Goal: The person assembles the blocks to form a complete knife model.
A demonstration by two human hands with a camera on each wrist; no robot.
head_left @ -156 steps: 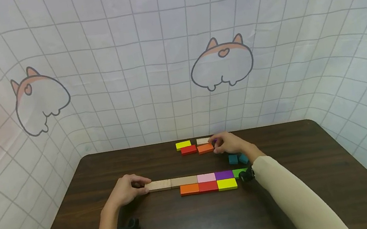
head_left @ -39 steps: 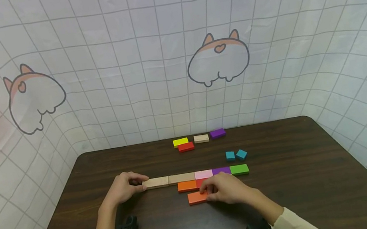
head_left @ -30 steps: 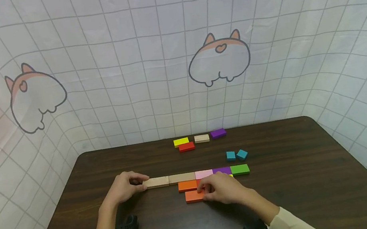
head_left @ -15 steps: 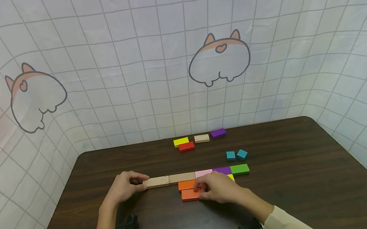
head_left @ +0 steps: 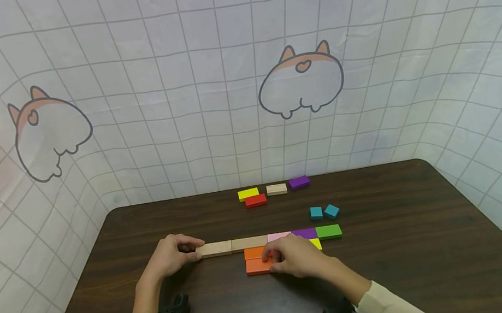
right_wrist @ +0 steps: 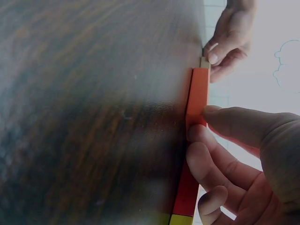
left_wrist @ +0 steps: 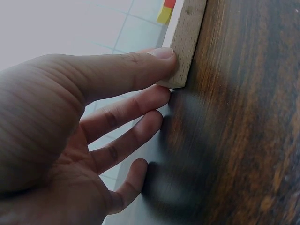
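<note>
My left hand [head_left: 168,256] pinches the left end of a plain wooden block [head_left: 215,249], thumb on the near side in the left wrist view. That block heads a straight row: another plain block [head_left: 249,243], then pink [head_left: 278,236], purple [head_left: 305,234] and green [head_left: 329,232]. In front lies a second row: an orange block [head_left: 254,253], a red one [right_wrist: 186,192] and a yellow one [head_left: 316,244], partly hidden by my right hand [head_left: 300,256]. The right hand holds another orange block [head_left: 258,267] by its right end, directly in front of the first orange one and nearly flush with it.
At the table's back lie loose blocks: yellow [head_left: 248,194], red [head_left: 255,200], plain wood [head_left: 276,189] and purple [head_left: 299,182]. Two small teal blocks [head_left: 316,213] sit behind the row's right end. A white grid-patterned cloth [head_left: 209,147] surrounds the dark wooden table [head_left: 395,243].
The right hand went from the back blocks to the front and brought an orange block. Within the last second it slid that block left and back against the front row. The left hand stayed put.
</note>
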